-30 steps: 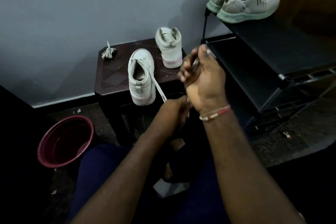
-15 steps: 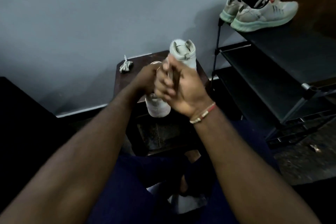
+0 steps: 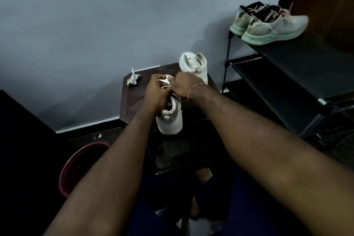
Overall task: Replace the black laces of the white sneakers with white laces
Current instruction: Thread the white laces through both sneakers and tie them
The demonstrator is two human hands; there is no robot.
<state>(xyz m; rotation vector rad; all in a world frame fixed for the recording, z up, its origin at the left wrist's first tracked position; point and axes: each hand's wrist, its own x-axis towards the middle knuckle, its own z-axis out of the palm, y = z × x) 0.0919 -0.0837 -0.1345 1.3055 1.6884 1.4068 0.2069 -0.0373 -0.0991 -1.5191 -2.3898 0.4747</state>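
A white sneaker (image 3: 170, 119) stands heel toward me on a small dark wooden table (image 3: 134, 99). Over its front half my left hand (image 3: 156, 93) and my right hand (image 3: 184, 86) meet, both pinching a white lace (image 3: 165, 82) that shows between the fingers. The shoe's eyelets are hidden under my hands. A second white sneaker (image 3: 194, 65) stands at the table's far right corner, heel toward me. A bundled white lace (image 3: 133, 79) lies at the far left corner.
A black shoe rack (image 3: 287, 74) stands to the right with a pair of pale running shoes (image 3: 268, 23) on its top shelf. A red plastic tub (image 3: 76, 166) sits on the floor at lower left. The grey wall is close behind the table.
Both hands have reached forward from near my lap to over the near sneaker on the table. The view has tilted up and shifted with them.
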